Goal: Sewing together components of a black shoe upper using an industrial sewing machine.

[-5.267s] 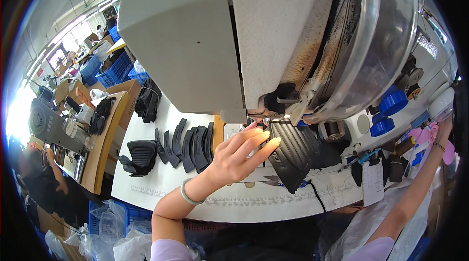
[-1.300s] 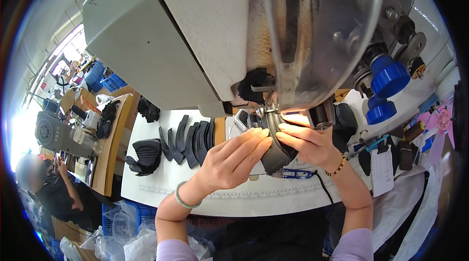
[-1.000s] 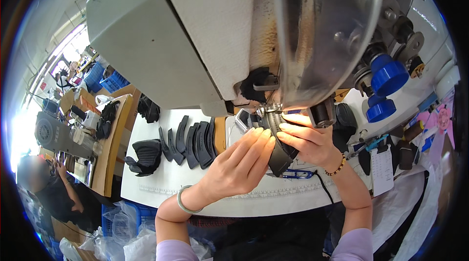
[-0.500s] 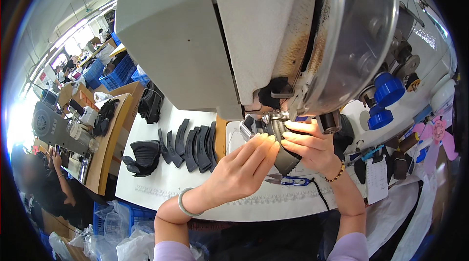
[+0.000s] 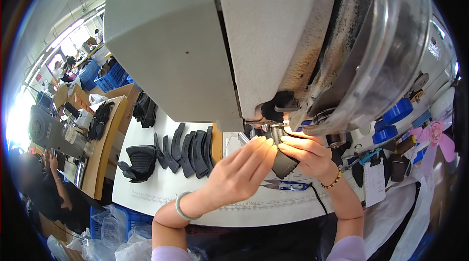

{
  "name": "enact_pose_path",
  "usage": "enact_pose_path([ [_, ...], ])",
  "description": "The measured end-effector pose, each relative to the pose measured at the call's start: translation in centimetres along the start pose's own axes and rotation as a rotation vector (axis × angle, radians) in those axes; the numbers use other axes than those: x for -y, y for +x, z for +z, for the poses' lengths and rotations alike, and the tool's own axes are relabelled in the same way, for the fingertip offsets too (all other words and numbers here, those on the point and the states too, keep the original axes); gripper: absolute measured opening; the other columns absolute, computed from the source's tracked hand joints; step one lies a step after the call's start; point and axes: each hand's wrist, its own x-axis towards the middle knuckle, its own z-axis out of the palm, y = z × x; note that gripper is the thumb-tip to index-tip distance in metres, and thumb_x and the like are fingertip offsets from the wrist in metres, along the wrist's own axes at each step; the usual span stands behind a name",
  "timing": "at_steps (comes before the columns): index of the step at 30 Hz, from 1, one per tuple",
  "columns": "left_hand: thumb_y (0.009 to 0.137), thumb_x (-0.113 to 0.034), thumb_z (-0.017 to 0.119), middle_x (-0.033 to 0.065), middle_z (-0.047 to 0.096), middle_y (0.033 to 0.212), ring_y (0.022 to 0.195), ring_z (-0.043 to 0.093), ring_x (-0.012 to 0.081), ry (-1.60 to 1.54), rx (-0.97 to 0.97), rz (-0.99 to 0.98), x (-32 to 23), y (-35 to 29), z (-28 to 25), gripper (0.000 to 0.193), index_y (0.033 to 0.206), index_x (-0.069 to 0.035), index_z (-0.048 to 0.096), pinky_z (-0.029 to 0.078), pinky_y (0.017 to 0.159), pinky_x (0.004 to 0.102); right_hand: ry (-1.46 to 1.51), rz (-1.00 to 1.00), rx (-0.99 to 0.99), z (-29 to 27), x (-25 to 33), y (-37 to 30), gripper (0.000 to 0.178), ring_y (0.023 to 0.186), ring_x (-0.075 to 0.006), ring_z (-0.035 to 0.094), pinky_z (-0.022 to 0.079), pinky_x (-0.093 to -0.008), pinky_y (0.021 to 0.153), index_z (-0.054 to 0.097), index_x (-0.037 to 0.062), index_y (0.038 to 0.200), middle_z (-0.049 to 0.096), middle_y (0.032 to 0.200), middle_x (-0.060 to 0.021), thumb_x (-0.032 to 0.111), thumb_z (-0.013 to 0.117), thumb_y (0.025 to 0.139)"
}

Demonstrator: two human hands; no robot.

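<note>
A big white sewing machine (image 5: 205, 46) fills the upper view. Under its needle area sits a dark grey shoe piece (image 5: 283, 163). My left hand (image 5: 239, 175) has its fingers stretched flat, fingertips pressing the piece from the left. My right hand (image 5: 305, 153) pinches the same piece from the right, thumb and fingers closed on its edge close to the presser foot (image 5: 273, 129). A pale green bangle is on my left wrist and a bead bracelet on my right.
A row of dark shoe pieces (image 5: 188, 146) and a stack (image 5: 137, 161) lie on the white table (image 5: 156, 190). Blue-handled snips (image 5: 288, 186) lie near the front edge. Blue thread spools (image 5: 395, 114) stand at right. Another person (image 5: 46, 183) works at far left.
My right hand, absent from the piece five seconds ago, now grips it. Both hands have stayed on the piece at the needle over the last second; the view has shifted slightly.
</note>
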Motion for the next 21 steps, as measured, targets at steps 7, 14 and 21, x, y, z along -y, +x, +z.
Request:
enact_pose_path([
  [7, 0.064, 0.004, 0.067, 0.014, 0.066, 0.102, 0.092, 0.067, 0.0301, -0.071, -0.027, -0.025, 0.9, 0.0, 0.5, 0.04, 0.104, 0.005, 0.065, 0.057, 0.078, 0.0359, -0.048, 0.085, 0.056, -0.3, 0.2, -0.2, 0.031, 0.078, -0.0175, 0.061, 0.047, -0.0306, 0.059, 0.075, 0.0118, 0.091, 0.062, 0.087, 0.0008, 0.005, 0.077, 0.061],
  [14, 0.063, 0.002, 0.069, 0.011, 0.065, 0.1, 0.085, 0.065, 0.0261, -0.068, -0.034, -0.047, 1.1, -0.3, 0.5, 0.042, 0.105, 0.003, 0.066, 0.056, 0.07, 0.0327, -0.022, -0.02, 0.069, -0.5, 0.4, 0.0, 0.032, 0.098, -0.0246, 0.068, 0.053, -0.0308, 0.078, 0.074, 0.0055, 0.096, 0.07, 0.101, -0.0054, -0.003, 0.069, 0.066],
  [21, 0.064, -0.002, 0.065, 0.0126, 0.059, 0.101, 0.094, 0.064, 0.0261, -0.086, -0.03, -0.05, 1.8, -0.8, 1.1, 0.043, 0.107, 0.005, 0.064, 0.055, 0.073, 0.0313, -0.033, 0.031, 0.047, -0.2, 0.7, 0.1, 0.033, 0.094, -0.0252, 0.067, 0.051, -0.0325, 0.072, 0.074, 0.0067, 0.094, 0.067, 0.099, -0.0041, -0.002, 0.069, 0.063],
])
